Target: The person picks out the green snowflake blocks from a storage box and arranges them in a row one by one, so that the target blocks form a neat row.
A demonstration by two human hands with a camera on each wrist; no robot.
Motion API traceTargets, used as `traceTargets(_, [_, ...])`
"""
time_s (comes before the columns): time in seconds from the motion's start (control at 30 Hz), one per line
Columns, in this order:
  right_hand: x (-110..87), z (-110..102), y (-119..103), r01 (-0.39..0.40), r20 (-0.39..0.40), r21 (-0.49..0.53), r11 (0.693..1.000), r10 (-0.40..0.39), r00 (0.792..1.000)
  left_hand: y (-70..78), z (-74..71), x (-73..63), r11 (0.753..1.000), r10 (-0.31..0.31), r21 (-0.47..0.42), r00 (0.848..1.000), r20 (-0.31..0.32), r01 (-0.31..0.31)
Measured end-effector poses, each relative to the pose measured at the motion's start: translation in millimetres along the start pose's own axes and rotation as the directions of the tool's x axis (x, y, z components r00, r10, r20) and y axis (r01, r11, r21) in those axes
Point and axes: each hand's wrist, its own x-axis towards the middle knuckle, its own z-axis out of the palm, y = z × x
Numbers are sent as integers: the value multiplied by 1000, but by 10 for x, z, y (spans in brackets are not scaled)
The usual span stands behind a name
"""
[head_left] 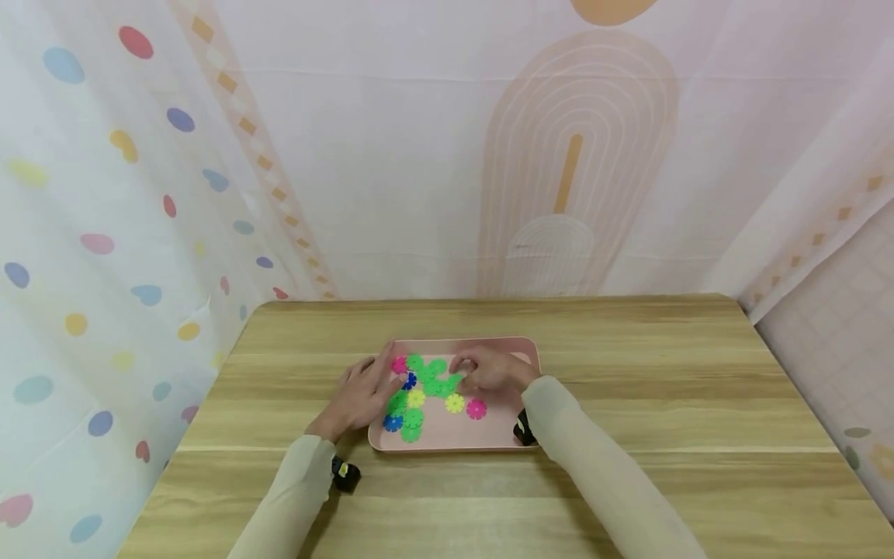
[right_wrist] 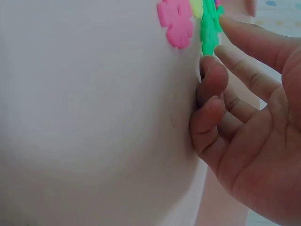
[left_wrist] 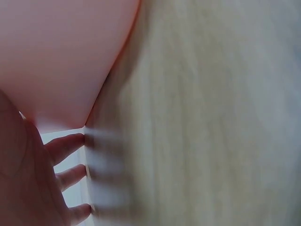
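A shallow pink tray [head_left: 447, 436] holds plastic snowflake discs in green, yellow, pink and blue. My left hand [head_left: 365, 394] lies over the tray's left rim, its thumb reaching in beside a dark blue disc [head_left: 410, 381]. In the left wrist view, the other fingers [left_wrist: 70, 177] extend outside the tray wall down to the table. Inside the tray, my right hand [head_left: 491, 368] pinches a green snowflake disc [right_wrist: 209, 35] between thumb and index finger, at the right end of the green discs [head_left: 433, 382]. Its other fingers curl against the tray floor.
Below the right hand lie a pink disc [head_left: 477, 409] and a yellow disc [head_left: 455, 403]. Another blue disc [head_left: 393, 422] and several green ones sit at the tray's lower left. The wooden table [head_left: 628, 357] extends around the tray, with a patterned curtain [head_left: 405, 171] behind it.
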Motion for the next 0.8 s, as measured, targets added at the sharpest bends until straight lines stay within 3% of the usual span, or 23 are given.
traceTargets(0.47, [49,76,-7,-9,-64,-41,999,6,998,-4,31,-19,1000,-1,-2,1000,-10,1])
traceTargets(0.8, [71,68,14,20,-56,-75,997,-24,998,2,21,-6,1000,-2,-5,1000,-12,2])
